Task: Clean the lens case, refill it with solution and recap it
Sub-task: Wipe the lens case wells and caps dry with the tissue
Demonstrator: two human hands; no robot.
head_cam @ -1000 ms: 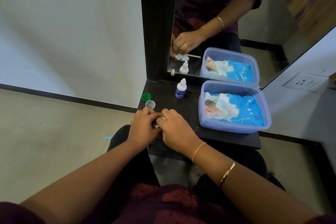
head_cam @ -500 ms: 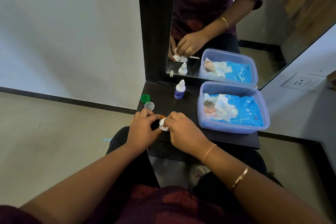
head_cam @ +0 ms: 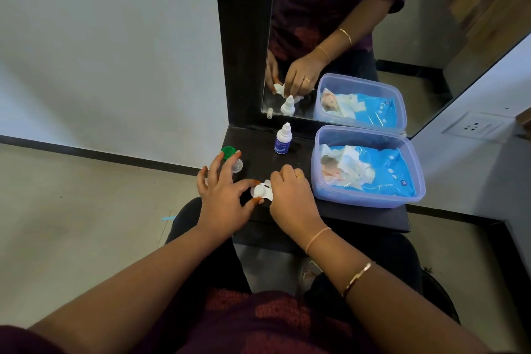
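Note:
The white lens case (head_cam: pixel 258 191) lies on the dark shelf (head_cam: pixel 359 217) between my two hands. My left hand (head_cam: pixel 222 198) pinches its left end with thumb and forefinger, the other fingers spread out above. My right hand (head_cam: pixel 291 198) is closed on a white wipe (head_cam: pixel 268 184) pressed against the case's right end; the mirror shows the wipe bunched under those fingers. A green cap (head_cam: pixel 228 152) and a clear cap (head_cam: pixel 238 165) rest at the shelf's left corner, just past my left fingertips. The small white solution bottle (head_cam: pixel 282 139) with a blue label stands upright further back.
An open translucent blue box (head_cam: pixel 370 200) holding a blue pack of wet wipes fills the right side of the shelf. A dark-framed mirror (head_cam: pixel 244 37) rises behind the shelf. A wall socket (head_cam: pixel 477 125) sits on the right. My knees are under the shelf.
My left hand's fingers have spread and slid left, uncovering the white lens case that my two hands hid a second ago. The right hand stays closed on the wipe.

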